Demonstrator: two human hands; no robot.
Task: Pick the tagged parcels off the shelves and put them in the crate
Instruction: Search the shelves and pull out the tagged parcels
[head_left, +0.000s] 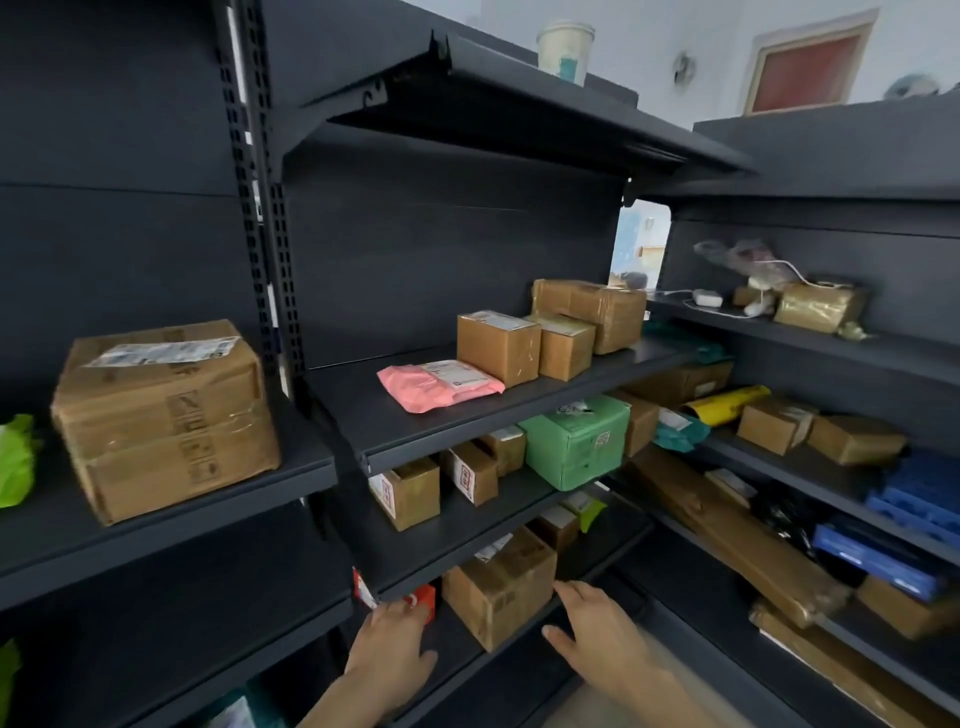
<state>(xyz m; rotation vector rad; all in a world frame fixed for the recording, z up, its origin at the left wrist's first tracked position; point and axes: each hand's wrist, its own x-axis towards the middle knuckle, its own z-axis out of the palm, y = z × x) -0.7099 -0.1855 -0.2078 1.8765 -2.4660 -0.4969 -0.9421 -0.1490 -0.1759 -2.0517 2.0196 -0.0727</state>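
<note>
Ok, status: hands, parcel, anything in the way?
Left hand open at the red box. Right hand open beside the brown box, not gripping. Shelf above hangs close over both.

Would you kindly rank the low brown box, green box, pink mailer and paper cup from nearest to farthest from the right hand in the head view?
1. Low brown box, just left of the right hand.
2. Green box, one shelf up.
3. Pink mailer, another shelf up, leftward.
4. Paper cup, atop the shelving.
</note>
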